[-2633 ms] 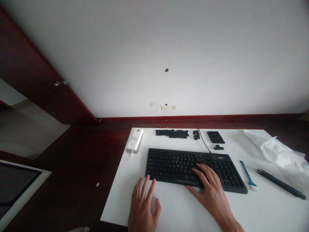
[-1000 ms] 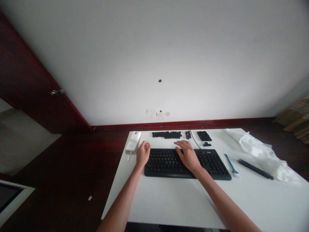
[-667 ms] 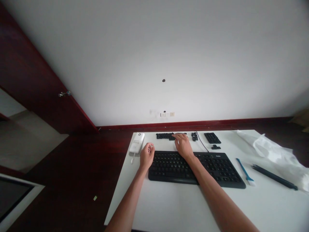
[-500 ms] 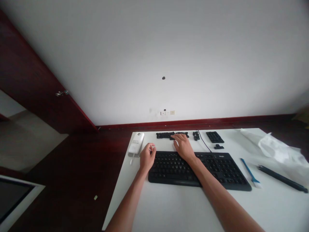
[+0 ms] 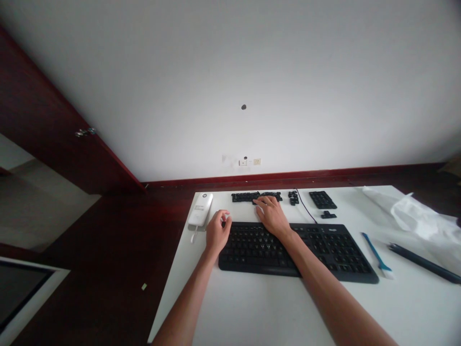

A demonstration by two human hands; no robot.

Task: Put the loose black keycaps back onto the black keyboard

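While the left hand (image 5: pixel 217 231), fingers loosely curled with any contents hidden, sits at the left end of the flat black plastic keyboard (image 5: pixel 324 247), likely steadying it, the right hand (image 5: pixel 272 217) reaches across, fingers pressed together on the row of loose black keycaps (image 5: pixel 245 196) by the far edge of the white worktop (image 5: pixel 259 307).

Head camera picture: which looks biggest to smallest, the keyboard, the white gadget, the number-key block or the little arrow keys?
Keyboard, by far.
White gadget.
Number-key block, slightly smaller.
Arrow keys.
The last three lie similarly far away, so nearness hardly matters.
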